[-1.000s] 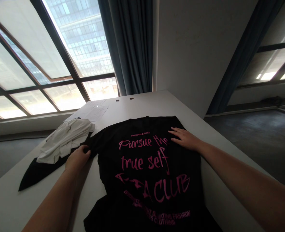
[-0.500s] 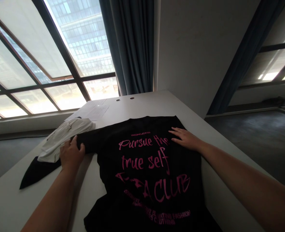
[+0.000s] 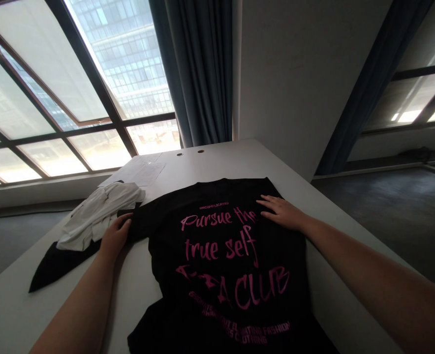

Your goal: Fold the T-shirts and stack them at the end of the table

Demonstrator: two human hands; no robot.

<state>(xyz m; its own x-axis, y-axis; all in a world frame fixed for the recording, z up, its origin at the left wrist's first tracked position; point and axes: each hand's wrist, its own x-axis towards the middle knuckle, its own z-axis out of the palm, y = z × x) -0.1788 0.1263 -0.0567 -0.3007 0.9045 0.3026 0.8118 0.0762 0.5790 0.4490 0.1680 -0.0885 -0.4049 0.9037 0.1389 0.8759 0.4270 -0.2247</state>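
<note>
A black T-shirt (image 3: 217, 255) lies spread flat on a white counter (image 3: 217, 157), its printed side up; the pink lettering reads "Pursue the true self" above larger letters ending in "CLUB". The garment covers the near middle of the counter and runs off the lower edge of the view.

The left hand (image 3: 114, 237) rests at the shirt's left sleeve, palm down, fingers extended along the dark cloth where the sleeve meets the body. Whether its grip pinches the fabric or merely presses on it cannot be told, since the underside of the hand is hidden. The right hand (image 3: 282, 212) lies flat on the upper right part of the shirt, just beside the word "the"; its grip is wide, fingers spread and holding nothing.

A crumpled white garment (image 3: 99, 214) lies to the left, touching the fingertips of the left hand and overlapping a dark piece of cloth (image 3: 55, 268) that extends toward the counter's near left edge. Sheets of paper (image 3: 143, 171) lie farther back, near two small round holes (image 3: 190, 153) in the counter. Behind stand a blue curtain (image 3: 199, 73), a large window (image 3: 73, 88) at left and a white wall (image 3: 298, 73).
</note>
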